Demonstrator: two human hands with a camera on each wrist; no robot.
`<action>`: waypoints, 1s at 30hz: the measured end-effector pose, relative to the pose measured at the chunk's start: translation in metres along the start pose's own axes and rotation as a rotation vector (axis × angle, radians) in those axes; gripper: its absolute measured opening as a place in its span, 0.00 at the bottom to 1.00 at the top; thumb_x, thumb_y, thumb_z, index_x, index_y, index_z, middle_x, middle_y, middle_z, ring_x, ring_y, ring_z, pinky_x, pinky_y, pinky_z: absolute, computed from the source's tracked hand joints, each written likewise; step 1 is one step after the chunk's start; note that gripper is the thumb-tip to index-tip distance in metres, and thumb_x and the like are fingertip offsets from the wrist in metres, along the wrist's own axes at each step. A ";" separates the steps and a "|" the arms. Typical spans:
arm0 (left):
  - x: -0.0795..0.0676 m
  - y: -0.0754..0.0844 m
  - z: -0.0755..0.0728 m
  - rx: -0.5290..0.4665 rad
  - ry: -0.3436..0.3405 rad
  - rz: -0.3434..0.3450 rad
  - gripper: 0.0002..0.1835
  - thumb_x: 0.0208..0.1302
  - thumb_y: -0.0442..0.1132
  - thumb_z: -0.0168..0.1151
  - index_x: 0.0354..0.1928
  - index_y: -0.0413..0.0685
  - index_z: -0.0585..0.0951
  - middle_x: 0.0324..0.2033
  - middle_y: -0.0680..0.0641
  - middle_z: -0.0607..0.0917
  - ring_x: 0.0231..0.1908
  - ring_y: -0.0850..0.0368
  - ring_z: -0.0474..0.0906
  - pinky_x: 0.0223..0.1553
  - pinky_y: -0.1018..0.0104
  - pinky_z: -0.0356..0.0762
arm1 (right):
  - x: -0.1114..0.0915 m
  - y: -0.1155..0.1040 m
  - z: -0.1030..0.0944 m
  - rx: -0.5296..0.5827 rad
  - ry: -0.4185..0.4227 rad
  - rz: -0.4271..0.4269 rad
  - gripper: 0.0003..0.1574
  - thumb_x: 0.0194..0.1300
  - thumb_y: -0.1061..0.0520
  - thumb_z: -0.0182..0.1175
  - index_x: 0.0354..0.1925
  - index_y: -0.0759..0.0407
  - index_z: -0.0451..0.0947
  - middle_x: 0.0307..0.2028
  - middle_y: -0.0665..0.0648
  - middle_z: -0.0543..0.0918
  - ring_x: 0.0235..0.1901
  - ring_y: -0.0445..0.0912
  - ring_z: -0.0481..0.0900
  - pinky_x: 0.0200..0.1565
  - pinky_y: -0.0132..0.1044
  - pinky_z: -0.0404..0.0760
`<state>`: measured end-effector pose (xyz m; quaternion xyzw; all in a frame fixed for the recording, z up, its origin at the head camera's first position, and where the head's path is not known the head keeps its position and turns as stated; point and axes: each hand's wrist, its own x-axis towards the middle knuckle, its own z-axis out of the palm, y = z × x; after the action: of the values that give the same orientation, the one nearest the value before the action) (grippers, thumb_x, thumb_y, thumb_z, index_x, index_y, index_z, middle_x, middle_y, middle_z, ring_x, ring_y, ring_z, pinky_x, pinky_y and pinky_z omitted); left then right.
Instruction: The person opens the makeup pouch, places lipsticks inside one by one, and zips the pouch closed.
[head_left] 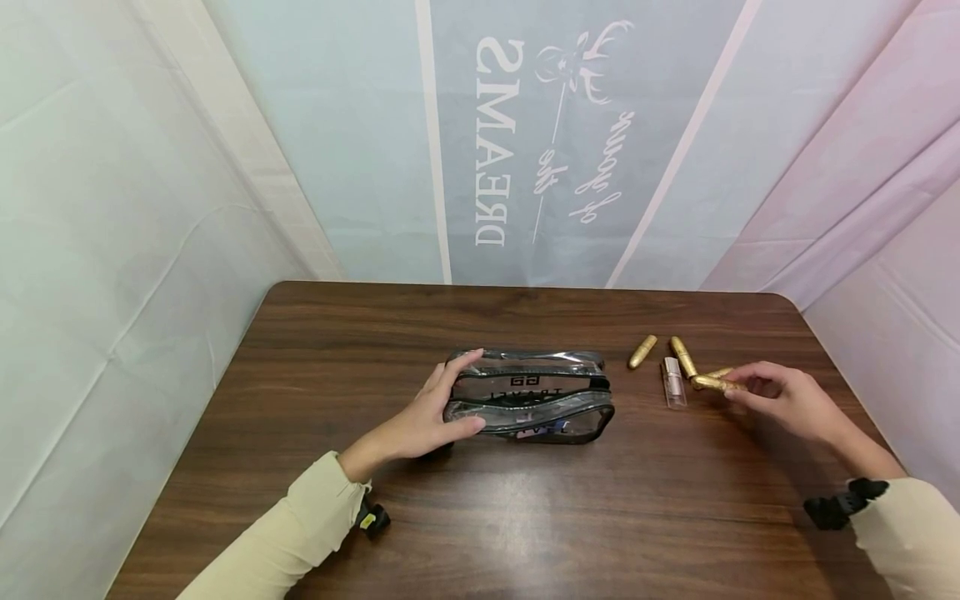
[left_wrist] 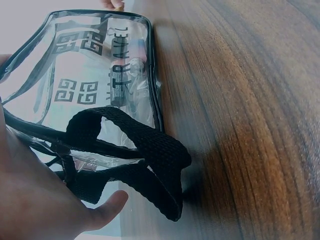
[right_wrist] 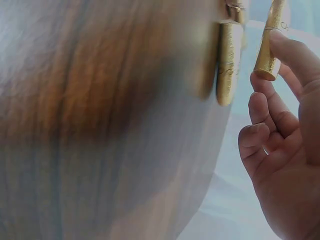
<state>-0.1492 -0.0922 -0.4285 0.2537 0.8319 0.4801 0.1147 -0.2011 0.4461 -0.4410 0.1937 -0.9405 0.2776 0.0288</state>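
A clear toiletry bag with black piping and "TRAVEL" lettering stands on the table, its top edges parted. My left hand holds its left end, thumb along the front and fingers over the back. Beside that thumb a black strap loops out in the left wrist view. Small items show through the clear wall. My right hand pinches a gold lipstick tube between thumb and fingers. Another gold tube lies just behind the held one. Close by is a clear-based tube with a pinkish cap.
Two more gold tubes, one nearer the bag and one behind the pink-capped tube, lie on the dark wooden table. Printed fabric hangs along the table's back edge, with pale cloth at the left.
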 end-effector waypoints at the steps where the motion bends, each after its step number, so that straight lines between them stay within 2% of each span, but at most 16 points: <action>1: 0.000 0.000 0.000 0.000 0.000 0.000 0.43 0.62 0.54 0.59 0.72 0.73 0.44 0.70 0.64 0.47 0.71 0.54 0.34 0.61 0.35 0.45 | 0.001 -0.002 -0.001 0.005 0.002 0.009 0.15 0.54 0.60 0.69 0.41 0.53 0.80 0.27 0.48 0.76 0.21 0.38 0.72 0.22 0.28 0.70; 10: 0.000 0.000 -0.001 -0.006 -0.006 0.012 0.43 0.62 0.54 0.59 0.72 0.74 0.44 0.71 0.62 0.47 0.71 0.52 0.35 0.61 0.33 0.45 | 0.008 -0.025 -0.007 0.041 0.020 0.014 0.16 0.53 0.61 0.69 0.41 0.48 0.81 0.27 0.47 0.77 0.21 0.40 0.71 0.22 0.29 0.68; 16: 0.000 0.000 -0.001 0.000 -0.004 0.028 0.43 0.63 0.54 0.59 0.72 0.72 0.44 0.71 0.59 0.47 0.71 0.49 0.35 0.60 0.32 0.46 | 0.015 -0.044 -0.008 0.048 0.028 -0.056 0.18 0.52 0.64 0.69 0.41 0.46 0.81 0.28 0.45 0.77 0.21 0.40 0.71 0.22 0.30 0.67; 30: 0.000 0.000 -0.001 -0.009 -0.016 0.021 0.43 0.64 0.52 0.58 0.72 0.73 0.43 0.71 0.60 0.46 0.71 0.48 0.32 0.60 0.31 0.44 | 0.023 -0.074 -0.012 0.017 0.040 -0.207 0.25 0.48 0.67 0.71 0.41 0.43 0.80 0.27 0.41 0.75 0.18 0.35 0.68 0.20 0.25 0.66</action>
<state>-0.1496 -0.0931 -0.4284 0.2655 0.8261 0.4830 0.1175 -0.1952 0.3874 -0.3894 0.2843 -0.9124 0.2848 0.0746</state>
